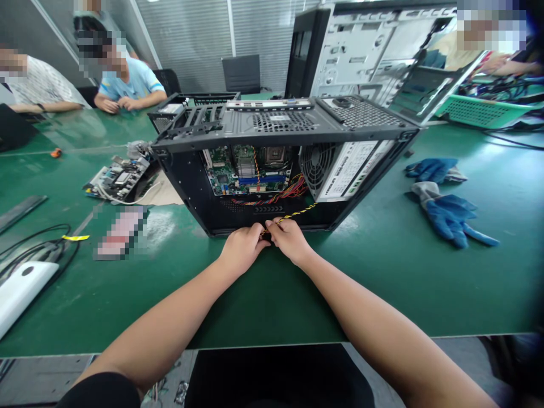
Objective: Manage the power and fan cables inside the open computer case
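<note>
An open black computer case (pixel 272 127) lies on its side on the green table (pixel 382 272), with the motherboard (pixel 249 167) and power supply (pixel 344 167) showing inside. A twisted yellow-and-black cable (pixel 297 214) runs out of the case to its front edge. My left hand (pixel 243 246) and my right hand (pixel 290 238) meet just in front of the case, fingers pinched closed around the end of that cable. What sits between the fingertips is hidden.
Blue work gloves (pixel 450 212) lie to the right. A loose circuit board (pixel 117 178) and cables (pixel 29 249) lie at left, with a white device (pixel 21 289). A second open case (pixel 365 51) stands behind. Other people sit at far left and far right.
</note>
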Motion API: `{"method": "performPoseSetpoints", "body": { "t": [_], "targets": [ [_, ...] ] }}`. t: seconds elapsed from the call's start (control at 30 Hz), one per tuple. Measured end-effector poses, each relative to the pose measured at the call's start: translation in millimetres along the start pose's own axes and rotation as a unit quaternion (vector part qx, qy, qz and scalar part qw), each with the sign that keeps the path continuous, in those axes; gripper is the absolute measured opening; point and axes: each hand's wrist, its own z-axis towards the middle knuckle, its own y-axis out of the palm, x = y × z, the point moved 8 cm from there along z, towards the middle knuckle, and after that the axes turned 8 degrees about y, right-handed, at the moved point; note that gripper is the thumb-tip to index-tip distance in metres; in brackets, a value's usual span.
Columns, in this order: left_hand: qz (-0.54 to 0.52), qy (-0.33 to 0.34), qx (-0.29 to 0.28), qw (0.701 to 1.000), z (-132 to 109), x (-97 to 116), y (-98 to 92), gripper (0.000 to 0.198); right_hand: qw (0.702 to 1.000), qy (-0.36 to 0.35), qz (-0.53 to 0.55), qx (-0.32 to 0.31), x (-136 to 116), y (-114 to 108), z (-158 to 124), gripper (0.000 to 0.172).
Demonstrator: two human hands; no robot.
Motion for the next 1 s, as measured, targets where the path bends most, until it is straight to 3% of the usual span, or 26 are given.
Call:
{"method": "performPoseSetpoints", "body": {
  "t": [0.17, 0.43, 0.77, 1.0],
  "targets": [
    [0.004, -0.03, 0.027, 0.999, -3.1, -4.5, -3.5, 0.02, 1.0, 0.002, 0.006, -0.008, 1.3, 1.1, 0.7, 0.04],
    [0.021, -0.048, 0.023, 0.998, -3.1, -7.6, -1.7, 0.013, 1.0, -0.003, 0.002, -0.008, 0.8, 1.1, 0.8, 0.04],
    [-0.019, -0.005, 0.091, 0.996, -4.3, -1.1, -18.2, 0.011, 1.0, 0.001, 0.0, -0.011, 2.0, 1.5, 1.5, 0.04],
    [-0.021, -0.014, 0.086, 0.996, -4.5, -3.8, -14.4, 0.012, 1.0, -0.004, 0.004, -0.008, -0.5, 0.9, 0.6, 0.04]
  ]
}}
